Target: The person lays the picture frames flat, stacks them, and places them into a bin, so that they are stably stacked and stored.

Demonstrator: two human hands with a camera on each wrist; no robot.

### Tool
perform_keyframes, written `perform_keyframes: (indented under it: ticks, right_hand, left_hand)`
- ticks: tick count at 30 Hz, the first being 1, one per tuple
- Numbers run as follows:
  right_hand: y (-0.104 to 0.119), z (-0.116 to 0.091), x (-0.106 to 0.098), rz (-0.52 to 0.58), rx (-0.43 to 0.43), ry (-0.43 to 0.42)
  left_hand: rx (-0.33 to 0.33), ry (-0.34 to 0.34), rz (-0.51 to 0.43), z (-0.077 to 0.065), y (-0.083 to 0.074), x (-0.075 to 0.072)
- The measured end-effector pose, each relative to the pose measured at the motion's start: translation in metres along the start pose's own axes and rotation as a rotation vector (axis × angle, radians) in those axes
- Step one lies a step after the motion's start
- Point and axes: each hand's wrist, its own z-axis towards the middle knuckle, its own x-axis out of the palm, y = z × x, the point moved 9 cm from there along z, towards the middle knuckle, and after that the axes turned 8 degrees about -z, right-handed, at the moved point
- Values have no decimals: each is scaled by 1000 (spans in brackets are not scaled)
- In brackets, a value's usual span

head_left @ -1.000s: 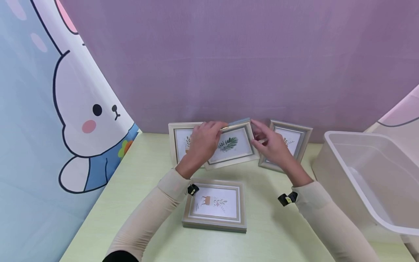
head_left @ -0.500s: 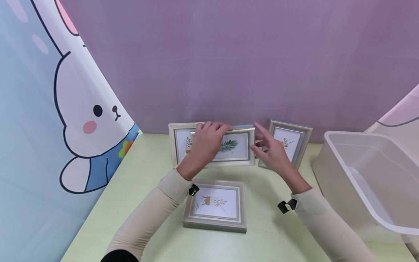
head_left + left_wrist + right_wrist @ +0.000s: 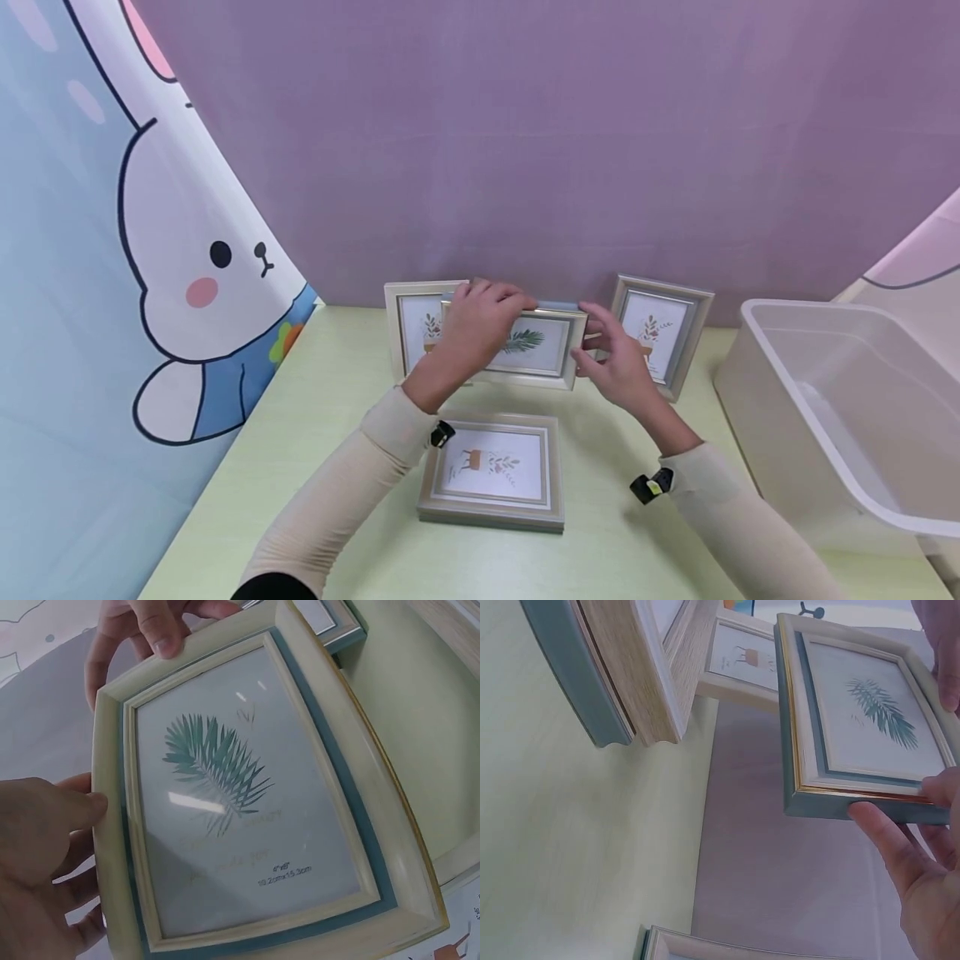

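A cream picture frame with a green leaf print point(image 3: 529, 343) is held upright between my two hands at the table's back. My left hand point(image 3: 480, 325) grips its top edge, thumb in front. My right hand point(image 3: 618, 367) holds its right side between thumb and fingers. In the left wrist view the leaf print point(image 3: 217, 772) and a blue-green inner border show plainly. Behind it to the left stands another cream frame point(image 3: 414, 329), partly covered. A silvery frame point(image 3: 663, 337) leans against the backdrop on the right, just past my right hand.
A stack of wood-toned frames point(image 3: 491, 471) lies flat near the front, its top print a potted plant. On the right stands a deep white plastic bin point(image 3: 795, 417). The purple backdrop point(image 3: 525, 150) rises behind the table point(image 3: 352, 367).
Both hands have brought the leaf-print frame from a tilt to nearly level. It now sits a little lower, and my right hand has slid down with it.
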Motion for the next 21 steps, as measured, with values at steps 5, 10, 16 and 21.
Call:
perform_keyframes:
  ticks: [5,10,16,21]
  right_hand:
    - [-1,-2,-3,-8,-11,-6]
    - [-1,-4,-9,-19,-42,-18]
    - [-1,-6,-16,-1,-74,-40]
    - [1,-8,-17,21,-91,-48]
  left_hand:
    - [-14,-23,-29,-5,12,-5]
    - [-63,-27,-67,-12,28,-13]
    - [-138,-14,-157,-22,52,-19]
    - [-232,55,-311,-28,70,-14]
